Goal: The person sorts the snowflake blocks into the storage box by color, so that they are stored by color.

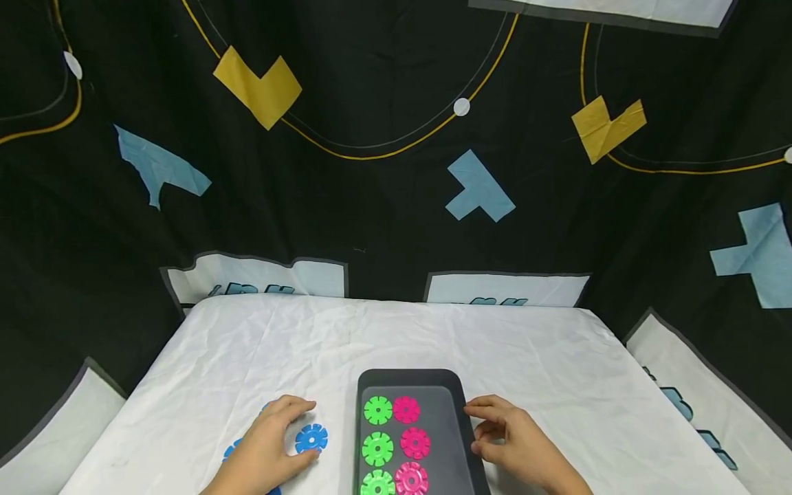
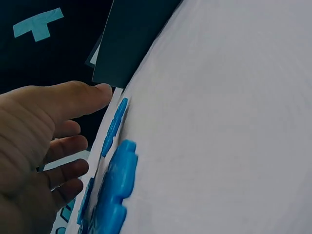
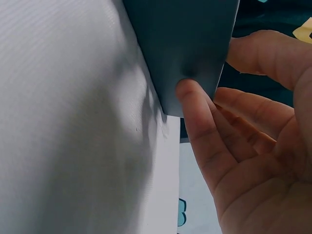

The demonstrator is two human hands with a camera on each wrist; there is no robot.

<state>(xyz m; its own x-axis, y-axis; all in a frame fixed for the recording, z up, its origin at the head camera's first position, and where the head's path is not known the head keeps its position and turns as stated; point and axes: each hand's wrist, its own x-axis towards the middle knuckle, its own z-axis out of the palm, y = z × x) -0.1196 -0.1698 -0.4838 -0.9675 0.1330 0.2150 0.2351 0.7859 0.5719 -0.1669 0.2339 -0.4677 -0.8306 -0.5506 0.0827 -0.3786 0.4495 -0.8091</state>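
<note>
On the white-covered table lies a blue notched plastic disc, between the thumb and fingers of my left hand. That hand spreads in a wide curve without gripping it. More blue discs lie under and behind the hand, partly covered in the head view. A dark grey tray holds green notched discs in one column and pink notched discs beside them. My right hand rests at the tray's right side, with fingertips touching its outer wall.
White cloth covers the table, slightly wrinkled. Behind it hangs a black patterned curtain with blue and yellow shapes. The tray's near end runs out of the head view.
</note>
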